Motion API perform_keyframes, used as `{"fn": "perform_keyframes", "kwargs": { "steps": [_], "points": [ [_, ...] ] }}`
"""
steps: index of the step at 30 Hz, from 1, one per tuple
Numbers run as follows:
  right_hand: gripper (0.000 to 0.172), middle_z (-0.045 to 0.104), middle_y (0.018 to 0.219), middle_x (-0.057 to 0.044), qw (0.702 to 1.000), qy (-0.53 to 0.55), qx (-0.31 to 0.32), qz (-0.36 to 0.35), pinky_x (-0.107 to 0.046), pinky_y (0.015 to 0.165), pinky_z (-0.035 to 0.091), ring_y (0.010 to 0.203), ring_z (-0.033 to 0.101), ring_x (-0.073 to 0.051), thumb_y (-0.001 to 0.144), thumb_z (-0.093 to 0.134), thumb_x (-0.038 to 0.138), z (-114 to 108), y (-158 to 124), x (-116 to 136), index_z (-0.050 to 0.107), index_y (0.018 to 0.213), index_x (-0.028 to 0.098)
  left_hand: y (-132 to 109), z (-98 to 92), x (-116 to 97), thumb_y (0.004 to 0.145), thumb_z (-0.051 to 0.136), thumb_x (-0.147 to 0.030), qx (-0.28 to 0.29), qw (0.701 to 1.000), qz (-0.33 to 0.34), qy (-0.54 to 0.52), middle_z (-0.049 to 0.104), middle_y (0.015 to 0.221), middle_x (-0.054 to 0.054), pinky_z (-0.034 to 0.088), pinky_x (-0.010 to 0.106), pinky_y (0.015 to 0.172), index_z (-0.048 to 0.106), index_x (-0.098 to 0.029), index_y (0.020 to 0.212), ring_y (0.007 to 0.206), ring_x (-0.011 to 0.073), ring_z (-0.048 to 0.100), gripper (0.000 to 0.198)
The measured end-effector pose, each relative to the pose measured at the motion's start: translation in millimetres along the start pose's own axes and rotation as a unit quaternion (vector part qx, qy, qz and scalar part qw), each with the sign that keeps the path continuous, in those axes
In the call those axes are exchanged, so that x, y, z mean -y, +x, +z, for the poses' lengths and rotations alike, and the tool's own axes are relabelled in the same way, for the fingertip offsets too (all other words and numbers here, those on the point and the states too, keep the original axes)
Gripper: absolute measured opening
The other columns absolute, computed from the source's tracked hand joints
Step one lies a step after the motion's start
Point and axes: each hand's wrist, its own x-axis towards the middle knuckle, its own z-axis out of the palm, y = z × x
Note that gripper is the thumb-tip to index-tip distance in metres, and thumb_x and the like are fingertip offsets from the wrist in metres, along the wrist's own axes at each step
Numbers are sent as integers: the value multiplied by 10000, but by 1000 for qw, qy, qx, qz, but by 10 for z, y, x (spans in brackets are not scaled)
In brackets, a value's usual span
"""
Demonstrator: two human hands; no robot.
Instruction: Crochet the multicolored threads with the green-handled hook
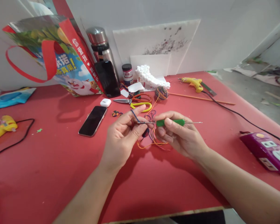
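My right hand [184, 137] is closed around the green handle of a crochet hook [179, 122], whose thin metal shaft sticks out at both ends. The hook's left tip reaches to the thumb of my left hand [120, 137]. A dark blue strand of yarn [135, 116] runs over the raised index finger of that hand, and its thumb and fingers pinch the yarn close to the tip. Below the pinch shows a small dark blue piece [145, 133], partly hidden by the fingers. Orange and purple strands [152, 143] trail on the table between my hands.
Beyond my hands lie scissors [142, 105], a multicoloured yarn ball [161, 93] and a wooden stick [205, 99]. A phone [92, 121] and white earphone case [105, 102] are at left. Glue guns [193, 83] lie on both sides; a purple box [266, 151] stands right.
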Motion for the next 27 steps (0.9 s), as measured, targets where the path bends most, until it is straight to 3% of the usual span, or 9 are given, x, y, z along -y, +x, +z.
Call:
{"fn": "perform_keyframes", "kwargs": {
  "steps": [8, 15, 21, 24, 27],
  "points": [
    [200, 673, 734, 17, 998, 49, -23, 37, -254, 541, 484, 509, 453, -59, 957, 827, 377, 58, -19, -67, 856, 1043, 199, 53, 34, 36, 751, 970, -179, -43, 997, -13, -63, 737, 752, -52, 591, 181, 800, 851, -283, 1261, 760, 89, 739, 534],
    [189, 661, 698, 30, 995, 78, -54, 42, -241, 506, 461, 483, 432, -55, 930, 854, 379, 115, -45, -75, 859, 1009, 208, 39, 105, 61, 740, 968, -177, -46, 995, -34, -87, 727, 720, -52, 618, 207, 784, 843, -258, 1273, 777, 126, 782, 554],
    [111, 686, 668, 22, 995, -77, -61, -21, -222, 523, 438, 539, 525, -81, 921, 886, 351, 48, -67, -33, 869, 965, 251, -14, 87, 23, 825, 923, -239, -30, 999, -28, 20, 735, 736, -31, 544, 182, 679, 805, -237, 1361, 695, 87, 659, 549],
    [94, 698, 712, 22, 976, -186, -83, -72, -227, 557, 469, 595, 569, -97, 893, 905, 291, 17, -71, -53, 829, 892, 237, -32, 99, 2, 832, 927, -296, -7, 998, -35, 51, 685, 723, -36, 498, 195, 630, 791, -214, 1384, 651, 83, 583, 574],
    [97, 727, 771, 1, 959, -248, -64, -124, -248, 606, 530, 663, 640, -123, 914, 877, 290, 8, -59, -61, 820, 867, 228, -28, 108, 11, 815, 944, -327, 19, 998, -51, 44, 626, 716, -44, 473, 210, 628, 812, -209, 1341, 660, 91, 559, 555]
  ]
}}
